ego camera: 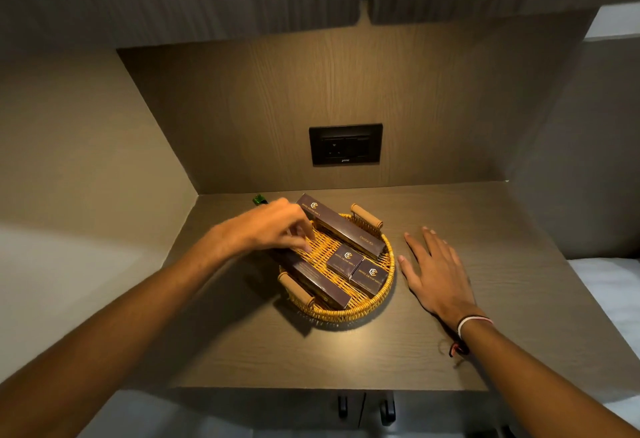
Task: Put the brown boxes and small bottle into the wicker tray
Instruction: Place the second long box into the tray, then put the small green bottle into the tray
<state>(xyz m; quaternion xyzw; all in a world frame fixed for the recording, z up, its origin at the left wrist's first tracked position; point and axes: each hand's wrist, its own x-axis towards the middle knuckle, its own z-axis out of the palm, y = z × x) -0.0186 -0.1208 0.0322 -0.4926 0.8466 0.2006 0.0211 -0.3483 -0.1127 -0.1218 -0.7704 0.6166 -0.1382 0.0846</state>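
Observation:
A round wicker tray [377,299] with two roll handles sits on the wooden counter. In it lie a long brown box [341,226] along the far side, another long brown box [318,283] along the near left, and two small brown boxes [345,259] [370,276] in the middle right. My left hand [273,230] hovers over the tray's left rim, fingers curled down and touching the near long box. A small green bottle [259,200] stands on the counter behind that hand, outside the tray. Right of the tray, my right hand [436,271] lies flat and empty.
The counter [346,354] sits in a wood-panelled niche with a black socket plate [345,144] on the back wall. Walls close it in at left and right. Cabinet doors hang overhead, and handles [386,410] show below the front edge.

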